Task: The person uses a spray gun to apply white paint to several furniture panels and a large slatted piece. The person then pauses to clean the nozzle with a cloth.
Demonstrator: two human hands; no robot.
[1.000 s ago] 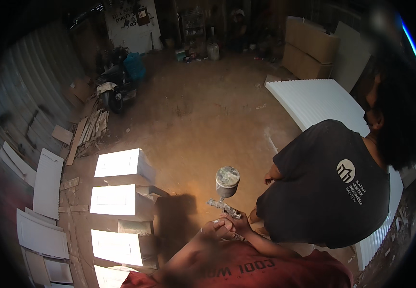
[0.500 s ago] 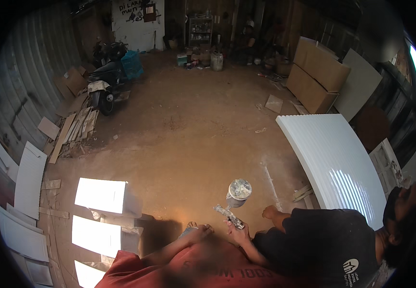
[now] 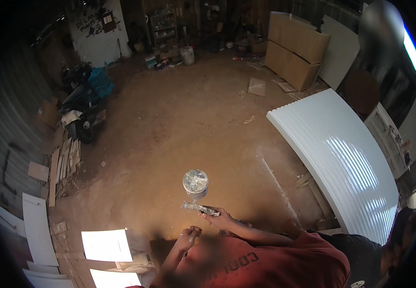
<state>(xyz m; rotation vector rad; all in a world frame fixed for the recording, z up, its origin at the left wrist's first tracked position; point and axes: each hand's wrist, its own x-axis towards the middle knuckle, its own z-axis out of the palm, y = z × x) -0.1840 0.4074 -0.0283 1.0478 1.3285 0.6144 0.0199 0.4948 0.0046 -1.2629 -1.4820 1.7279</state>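
My right hand (image 3: 220, 219) is wrapped round the grip of a metal spray gun (image 3: 201, 209), held out over the floor ahead of me. On top of the gun stands a round paint cup (image 3: 196, 183), its lid smeared with white and grey. Close to my body, my left hand (image 3: 187, 237) has its fingers curled in; whatever may be inside them is hidden. Left of it, bright white panels (image 3: 106, 245) lie low on supports. The spray gun points toward the left, apart from the panels.
A large white ribbed panel (image 3: 335, 153) slopes along the right side. Beside me is a person in a dark shirt (image 3: 354, 257). Cardboard boxes (image 3: 294, 50) stand at the back right. A motorbike (image 3: 78, 113) and wood strips (image 3: 64, 161) line the left, with white panels (image 3: 39, 230) leaning nearer.
My right hand has carried the spray gun leftward, turning it more level. My left hand has shifted slightly left. The view has turned, and the person beside me is now largely behind my shoulder.
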